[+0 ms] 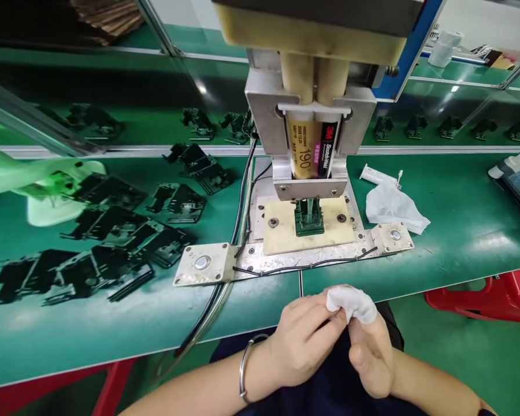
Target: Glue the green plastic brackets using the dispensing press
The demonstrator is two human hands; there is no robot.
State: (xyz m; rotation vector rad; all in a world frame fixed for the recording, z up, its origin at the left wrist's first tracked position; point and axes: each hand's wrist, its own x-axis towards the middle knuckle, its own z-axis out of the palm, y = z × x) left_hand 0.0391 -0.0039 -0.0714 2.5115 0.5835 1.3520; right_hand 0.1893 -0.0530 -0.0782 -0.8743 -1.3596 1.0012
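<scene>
My left hand [305, 341] is closed, its fingertips pinching the edge of a white wipe [353, 303]. The wipe lies draped over the fingers of my right hand [372, 355], hiding their tips. My right thumb sticks out apart from the wipe, with the palm partly showing. Both hands are close together at the front edge of the bench, above my lap. Beyond them stands a press-like dispenser holding a two-part adhesive cartridge [314, 147]. Below its nozzle, a small dark green part [309, 218] sits on a cream fixture plate [275, 240].
Two button boxes [208, 264] [392, 237] flank the fixture. Black moulded parts [108, 231] spread over the left bench, near a light-coloured stand [47, 208]. At right are a crumpled white cloth [394, 208], a white syringe-like tube [378, 176] and a red stool [489, 297]. Cables [240, 214] cross the bench.
</scene>
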